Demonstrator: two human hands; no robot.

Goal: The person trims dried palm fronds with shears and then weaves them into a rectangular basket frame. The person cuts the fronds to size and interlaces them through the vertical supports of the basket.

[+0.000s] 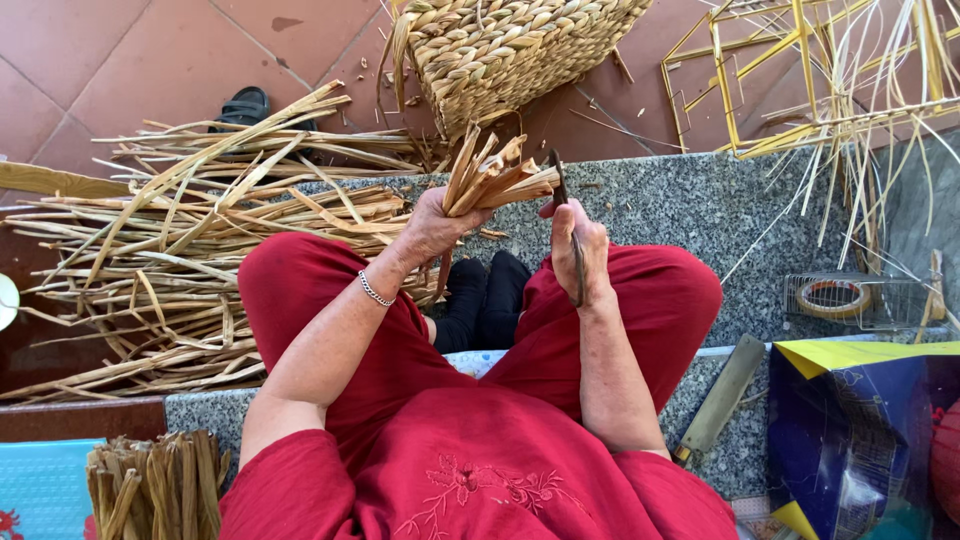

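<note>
Reed bundle [495, 175] — left hand [432, 225], gripped

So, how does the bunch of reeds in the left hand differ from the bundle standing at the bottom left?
The bunch of reeds is gripped by the left hand, tilted, ends fanned out toward the scissors in the right hand. The bundle stands upright by itself, untouched. The bunch looks paler and flatter; the bundle looks darker and more tightly packed. Both are dried, straw-coloured strips with cut ends.
</note>
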